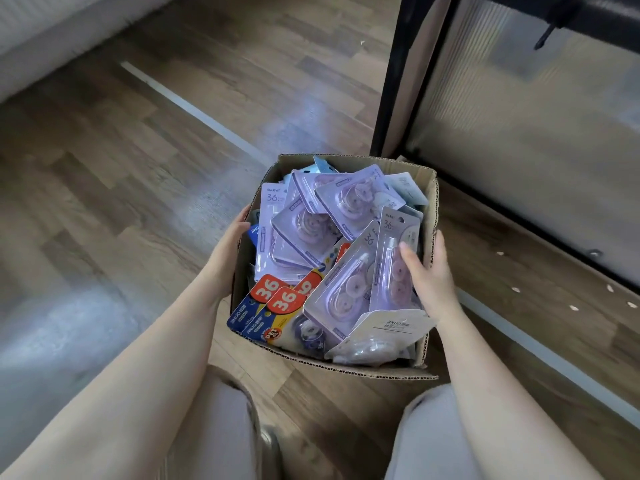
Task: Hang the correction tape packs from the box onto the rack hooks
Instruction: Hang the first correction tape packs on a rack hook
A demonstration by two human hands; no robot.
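Under your right hand (427, 275), whose straight fingers rest on a lilac correction tape pack (394, 261) atop the heap in the cardboard box (427, 199), neighbouring packs may snag and spill, since your left hand (233, 233) only grips the rim.

**Print we can read in the box**

We read a white "36" on red badges on two blue-and-yellow packs (273, 306), which also carry "JINUO". The lilac packs (349, 285) show "36", one at the back left headed "BoBo". A white card (391, 325) near the front reads "JINUO". Smaller print is too blurred for us.
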